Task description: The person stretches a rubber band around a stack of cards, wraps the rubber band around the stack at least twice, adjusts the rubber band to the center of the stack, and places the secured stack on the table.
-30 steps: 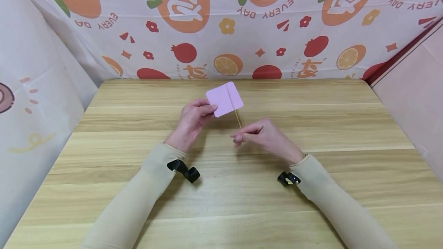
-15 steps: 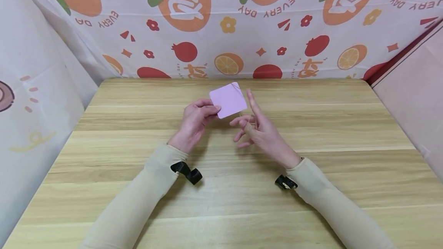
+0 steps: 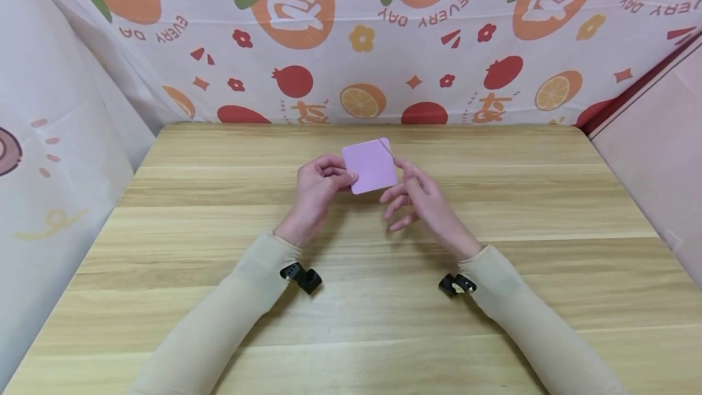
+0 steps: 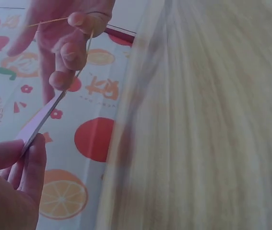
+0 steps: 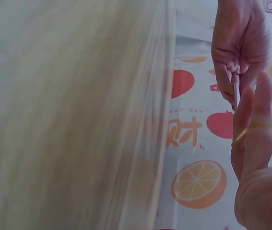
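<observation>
My left hand (image 3: 318, 191) pinches a pink square card-like pad (image 3: 368, 166) with rounded corners by its lower left side, thumb on top. Seen edge-on in the left wrist view, the pad (image 4: 42, 115) looks thin; whether it has several sheets I cannot tell. A thin tan rubber band (image 3: 386, 147) crosses its far right corner. On the right, my right hand (image 3: 425, 197) has its fingers spread, the index fingertip at the pad's right edge. In the right wrist view the rubber band (image 5: 261, 125) runs across a finger of that hand.
The wooden table (image 3: 351, 322) stretches under both arms. Behind it hangs a fruit-print curtain (image 3: 428, 53), with pale curtain (image 3: 66, 108) at the left. A black wrist mount (image 3: 301, 277) sits on the left cuff, another wrist mount (image 3: 457, 284) on the right.
The band went from running across the pad toward the right fingers to crossing its far corner. The right hand changed from pinching the band to spread fingers. Left hand and pad shifted slightly right.
</observation>
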`<state>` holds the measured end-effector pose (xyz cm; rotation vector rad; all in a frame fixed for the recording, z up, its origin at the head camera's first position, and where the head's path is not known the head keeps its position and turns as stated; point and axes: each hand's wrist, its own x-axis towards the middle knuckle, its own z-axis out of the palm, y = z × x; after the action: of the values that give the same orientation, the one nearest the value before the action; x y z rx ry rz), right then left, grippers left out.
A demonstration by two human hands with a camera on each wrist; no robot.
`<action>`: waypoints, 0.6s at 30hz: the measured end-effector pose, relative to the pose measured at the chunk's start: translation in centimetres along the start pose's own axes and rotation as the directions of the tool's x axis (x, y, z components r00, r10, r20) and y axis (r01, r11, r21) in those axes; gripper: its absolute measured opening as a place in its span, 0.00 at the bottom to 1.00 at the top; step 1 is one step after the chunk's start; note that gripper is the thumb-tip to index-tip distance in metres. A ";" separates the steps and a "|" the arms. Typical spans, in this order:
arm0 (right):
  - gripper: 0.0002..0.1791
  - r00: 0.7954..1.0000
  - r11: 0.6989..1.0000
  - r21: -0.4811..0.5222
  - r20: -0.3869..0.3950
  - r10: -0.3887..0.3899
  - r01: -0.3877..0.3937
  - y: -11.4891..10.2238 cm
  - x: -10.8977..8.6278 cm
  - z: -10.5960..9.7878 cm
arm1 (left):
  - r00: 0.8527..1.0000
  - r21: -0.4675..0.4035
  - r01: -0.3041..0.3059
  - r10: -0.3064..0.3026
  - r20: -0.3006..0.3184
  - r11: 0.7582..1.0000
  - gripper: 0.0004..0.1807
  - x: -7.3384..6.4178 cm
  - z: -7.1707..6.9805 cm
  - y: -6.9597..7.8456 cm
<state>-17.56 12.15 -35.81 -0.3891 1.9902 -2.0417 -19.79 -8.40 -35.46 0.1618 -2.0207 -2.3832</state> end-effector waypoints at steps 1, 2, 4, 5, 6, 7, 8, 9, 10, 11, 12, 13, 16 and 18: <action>0.30 1.000 1.000 -0.002 -0.011 0.002 -0.002 0.0 0.1 -0.1 | 1.000 0.011 -0.005 0.005 -0.002 1.000 0.10 0.0 0.0 0.0; 0.31 1.000 1.000 -0.005 -0.020 0.004 -0.004 -0.1 0.1 -0.2 | 1.000 0.019 -0.008 0.008 -0.007 1.000 0.09 0.0 0.0 0.0; 0.32 0.999 1.000 -0.005 -0.035 0.004 -0.004 -0.1 0.2 -0.3 | 1.000 0.028 -0.009 0.009 -0.018 1.000 0.09 0.0 0.0 -0.1; 0.33 0.999 1.000 -0.005 -0.042 0.002 -0.002 -0.2 0.3 -0.4 | 1.000 0.032 -0.011 0.012 -0.021 0.999 0.09 0.1 0.0 -0.1; 0.34 0.999 1.000 -0.008 -0.048 -0.002 0.002 -0.2 0.3 -0.5 | 1.000 0.036 -0.011 0.012 -0.025 0.999 0.09 0.1 0.0 -0.1; 0.35 0.999 1.000 -0.011 -0.054 -0.006 0.006 -0.2 0.4 -0.6 | 1.000 0.039 -0.010 0.011 -0.028 0.999 0.09 0.2 0.0 -0.1; 0.35 0.998 1.000 -0.016 -0.058 -0.009 0.008 -0.2 0.4 -0.6 | 0.999 0.042 -0.009 0.011 -0.030 0.999 0.09 0.2 0.0 -0.2; 0.35 0.998 1.000 -0.019 -0.062 -0.011 0.010 -0.2 0.5 -0.7 | 0.999 0.045 -0.009 0.010 -0.032 0.999 0.09 0.3 -0.1 -0.2; 0.35 0.998 1.000 -0.023 -0.065 -0.012 0.010 -0.3 0.5 -0.7 | 0.999 0.049 -0.008 0.010 -0.035 0.999 0.09 0.3 -0.1 -0.2; 0.36 0.998 0.999 -0.032 -0.066 -0.011 0.009 -0.3 0.5 -0.7 | 0.999 0.052 -0.008 0.010 -0.039 0.999 0.09 0.3 -0.1 -0.2; 0.36 0.998 0.999 -0.040 -0.068 -0.010 0.008 -0.3 0.6 -0.8 | 0.999 0.055 -0.007 0.009 -0.043 0.998 0.09 0.4 -0.1 -0.3; 0.36 0.997 0.999 -0.045 -0.072 -0.008 0.004 -0.3 0.6 -0.8 | 0.999 0.058 -0.006 0.009 -0.047 0.998 0.09 0.4 -0.2 -0.3; 0.37 0.996 0.998 -0.063 -0.085 -0.004 -0.001 -0.4 0.6 -0.8 | 0.999 0.057 0.005 -0.003 -0.045 0.998 0.09 0.5 -0.2 -0.3; 0.39 0.997 0.997 -0.071 -0.081 0.008 -0.014 -0.4 0.5 -0.8 | 0.999 0.030 0.008 -0.007 -0.041 1.000 0.09 0.6 -0.3 -0.2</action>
<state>-18.32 12.72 -35.43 -0.3136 2.1127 -2.0138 -20.37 -8.71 -35.80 0.2168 -2.0423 -2.3345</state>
